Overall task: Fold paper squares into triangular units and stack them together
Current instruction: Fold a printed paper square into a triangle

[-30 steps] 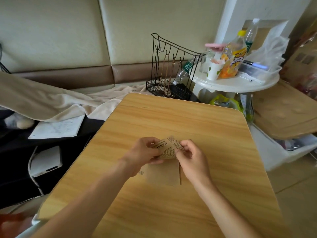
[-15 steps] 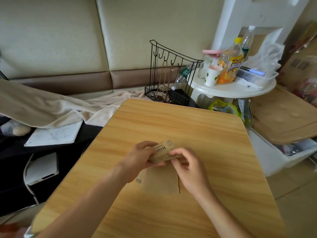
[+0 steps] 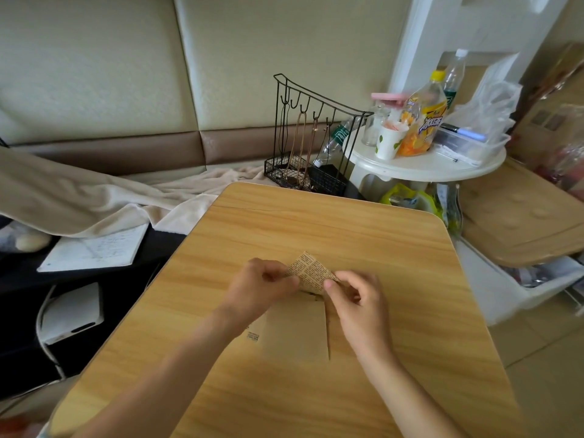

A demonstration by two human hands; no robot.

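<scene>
A small newsprint-patterned paper piece (image 3: 308, 272) is held just above the wooden table (image 3: 363, 248), folded with a pointed corner facing away from me. My left hand (image 3: 259, 287) pinches its left edge. Its right edge is pinched by my right hand (image 3: 357, 303) between thumb and fingers. Under my hands a stack of plain brown paper squares (image 3: 297, 335) lies flat on the table, partly covered by my left wrist.
A black wire rack (image 3: 311, 137) stands beyond the table's far edge. To the right is a white round side table (image 3: 423, 164) with bottles and a cup. A beige blanket (image 3: 79, 200), a notebook (image 3: 94, 249) and a white device (image 3: 71, 311) lie left.
The paper has been turned and refolded between my fingers: its printed side now shows a pointed triangular corner. Both hands have stayed over the brown stack.
</scene>
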